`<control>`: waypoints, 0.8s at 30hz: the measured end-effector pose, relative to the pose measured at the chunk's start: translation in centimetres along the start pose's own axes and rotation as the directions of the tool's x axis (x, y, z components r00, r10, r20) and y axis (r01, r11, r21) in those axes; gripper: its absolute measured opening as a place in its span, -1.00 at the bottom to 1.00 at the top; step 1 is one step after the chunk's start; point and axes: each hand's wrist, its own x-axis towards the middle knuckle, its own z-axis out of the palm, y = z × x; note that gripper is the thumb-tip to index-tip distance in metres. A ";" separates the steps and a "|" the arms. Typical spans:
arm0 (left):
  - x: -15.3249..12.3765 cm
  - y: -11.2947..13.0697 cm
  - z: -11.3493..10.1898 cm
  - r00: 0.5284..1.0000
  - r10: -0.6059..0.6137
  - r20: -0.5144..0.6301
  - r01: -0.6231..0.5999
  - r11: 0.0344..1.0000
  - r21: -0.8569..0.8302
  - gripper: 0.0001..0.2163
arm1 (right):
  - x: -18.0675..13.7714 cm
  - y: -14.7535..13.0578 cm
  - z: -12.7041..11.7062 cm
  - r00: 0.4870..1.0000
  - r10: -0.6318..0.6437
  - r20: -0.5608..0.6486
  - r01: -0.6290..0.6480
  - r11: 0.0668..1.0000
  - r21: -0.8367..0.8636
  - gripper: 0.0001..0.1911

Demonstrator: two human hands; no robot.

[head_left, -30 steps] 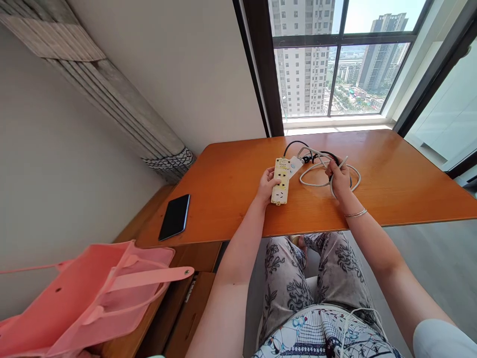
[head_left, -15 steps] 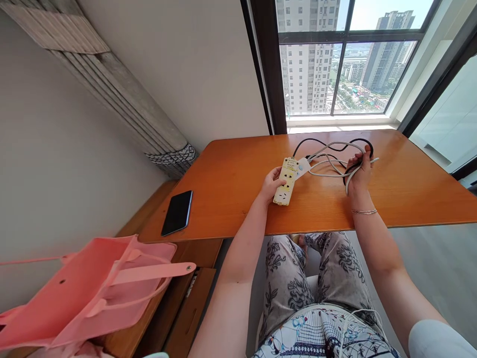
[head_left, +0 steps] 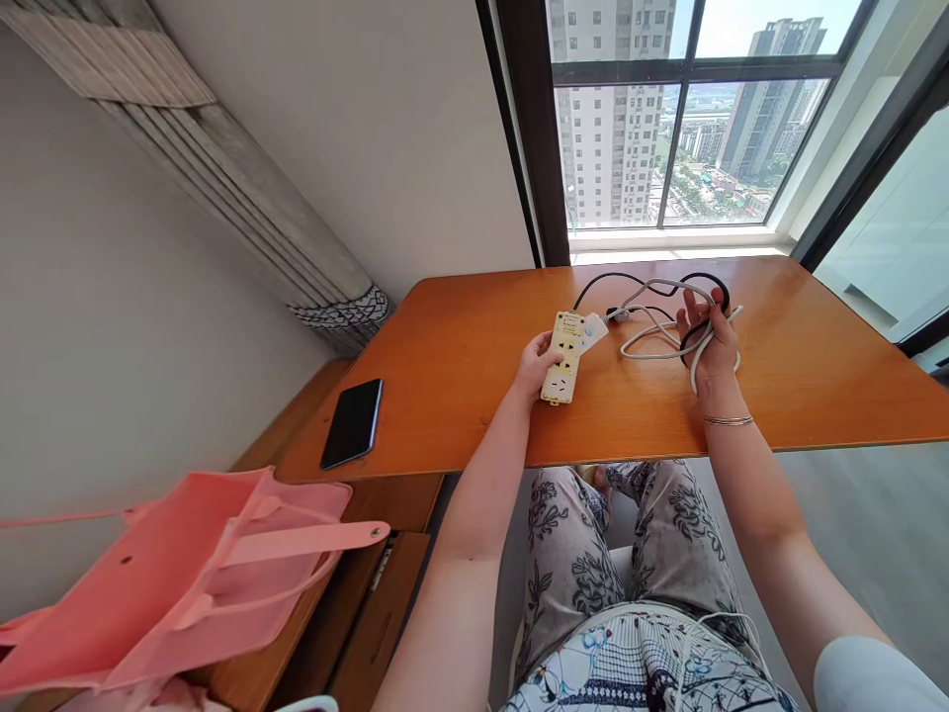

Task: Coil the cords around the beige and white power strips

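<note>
My left hand (head_left: 535, 368) is closed on a yellowed white power strip (head_left: 563, 358), thumb on its socket face, over the table. Beside the strip's upper right edge is a flat white piece (head_left: 594, 333) with a bluish mark; whether it is joined to the strip I cannot tell. A black cable (head_left: 615, 275) leaves the strip's far end and runs right with a white cable (head_left: 644, 354). Both cables loop around my right hand (head_left: 710, 341), which is palm up with fingers curled and partly apart, holding the loops across the palm.
A dark phone (head_left: 354, 423) lies at the left of the orange-brown table (head_left: 460, 366). Left of and below the table, an open pink bag (head_left: 193, 574) stands near a wooden drawer unit (head_left: 382, 623). A window (head_left: 689, 148) is behind the table's far edge.
My right hand has turned more palm up, its fingers loosening and the cable loops shifting with it. My left hand and the power strip have moved slightly left.
</note>
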 end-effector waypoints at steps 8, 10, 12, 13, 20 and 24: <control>0.0 0.1 -0.6 0.991 -0.069 0.112 0.077 0.995 -0.071 -0.55 | -0.2 0.2 -0.3 0.995 0.075 0.064 -0.080 0.993 0.089 -0.78; -0.1 0.1 -0.6 0.981 -0.093 0.173 0.105 0.993 -0.058 -0.56 | -0.4 0.2 -0.3 0.994 0.084 0.076 -0.090 0.992 0.085 -0.79; -0.3 0.1 -0.5 0.970 -0.113 0.216 0.125 0.991 -0.043 -0.56 | -0.5 0.2 -0.4 0.992 0.093 0.089 -0.099 0.993 0.071 -0.78; -0.3 0.1 -0.5 0.966 -0.120 0.231 0.131 0.991 -0.033 -0.56 | -0.6 0.2 -0.4 0.990 0.099 0.097 -0.106 0.992 0.070 -0.78; -0.2 -0.3 -0.5 0.963 -0.156 0.219 0.143 0.987 0.072 -0.55 | -1.3 0.3 -0.9 0.970 0.187 0.154 -0.202 0.975 0.093 -0.83; 0.2 -0.7 -0.3 0.993 -0.081 0.086 0.079 0.997 0.023 -0.60 | -1.5 -0.2 -0.9 0.947 0.240 0.216 -0.242 0.970 -0.015 -0.77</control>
